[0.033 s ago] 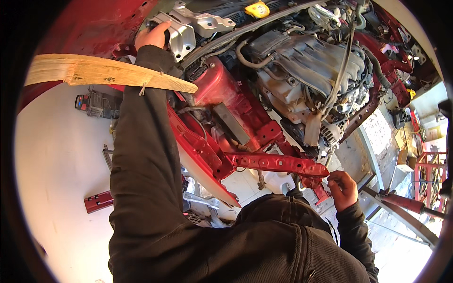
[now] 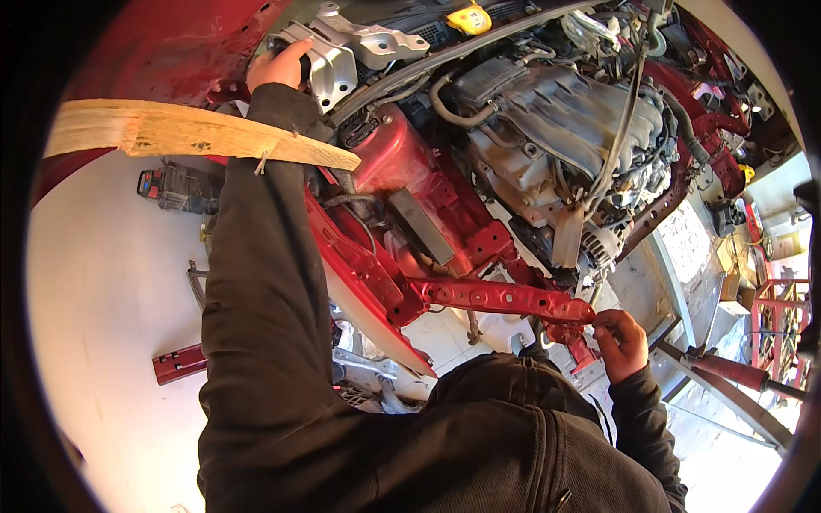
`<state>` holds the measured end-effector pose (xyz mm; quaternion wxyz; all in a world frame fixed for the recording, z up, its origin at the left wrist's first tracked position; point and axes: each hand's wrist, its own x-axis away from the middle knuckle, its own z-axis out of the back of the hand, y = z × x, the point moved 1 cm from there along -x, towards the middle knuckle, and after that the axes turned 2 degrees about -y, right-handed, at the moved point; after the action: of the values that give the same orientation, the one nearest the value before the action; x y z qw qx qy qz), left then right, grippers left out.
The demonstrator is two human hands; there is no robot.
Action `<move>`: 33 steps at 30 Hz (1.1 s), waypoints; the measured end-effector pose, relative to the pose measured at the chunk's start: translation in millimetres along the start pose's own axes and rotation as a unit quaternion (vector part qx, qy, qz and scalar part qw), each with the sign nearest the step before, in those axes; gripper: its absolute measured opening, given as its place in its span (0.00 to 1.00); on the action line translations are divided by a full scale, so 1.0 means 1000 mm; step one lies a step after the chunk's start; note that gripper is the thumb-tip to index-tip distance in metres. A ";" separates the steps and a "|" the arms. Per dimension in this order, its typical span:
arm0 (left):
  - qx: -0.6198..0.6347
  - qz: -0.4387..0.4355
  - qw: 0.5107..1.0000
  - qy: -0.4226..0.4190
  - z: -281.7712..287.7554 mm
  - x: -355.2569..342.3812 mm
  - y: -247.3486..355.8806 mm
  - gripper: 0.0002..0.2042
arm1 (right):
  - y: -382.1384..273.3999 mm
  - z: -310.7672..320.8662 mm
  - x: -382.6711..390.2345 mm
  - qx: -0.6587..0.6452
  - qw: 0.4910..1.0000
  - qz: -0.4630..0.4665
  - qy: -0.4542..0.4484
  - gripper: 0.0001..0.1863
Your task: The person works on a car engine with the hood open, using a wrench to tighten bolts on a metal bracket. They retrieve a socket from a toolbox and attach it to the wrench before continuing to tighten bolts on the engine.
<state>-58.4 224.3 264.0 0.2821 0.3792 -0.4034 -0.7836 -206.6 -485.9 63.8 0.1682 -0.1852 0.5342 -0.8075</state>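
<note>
At the upper left, my left hand [image 2: 280, 67] reaches over the car's wing area. Its fingers curl at the edge of a silver metal bracket [image 2: 332, 73], partly hidden behind the hand. A second silver bracket [image 2: 376, 41] lies just beside it. My right hand [image 2: 622, 344], lower right, is closed with curled fingers at the tip of a red body rail [image 2: 513, 297]. Whatever those fingers hold, if anything, is hidden. A long piece of wood [image 2: 197, 135] crosses above my left forearm.
The dusty engine [image 2: 556, 120] fills the bay, with a hanging strap [image 2: 620, 128] in front of it. A yellow object [image 2: 469, 19] lies near the windscreen base. A black part [image 2: 175, 188] is at the left. A red and grey stand [image 2: 727, 368] is at the right.
</note>
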 end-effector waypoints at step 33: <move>0.291 0.075 0.853 -0.426 0.022 0.112 0.099 0.20 | -0.290 -0.084 -0.238 0.223 0.900 0.375 0.008 0.25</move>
<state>-124.8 98.7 314.9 0.0174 0.0414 -0.7212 -0.6913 -60.3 -198.7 273.0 0.4910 0.0781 0.3719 -0.7839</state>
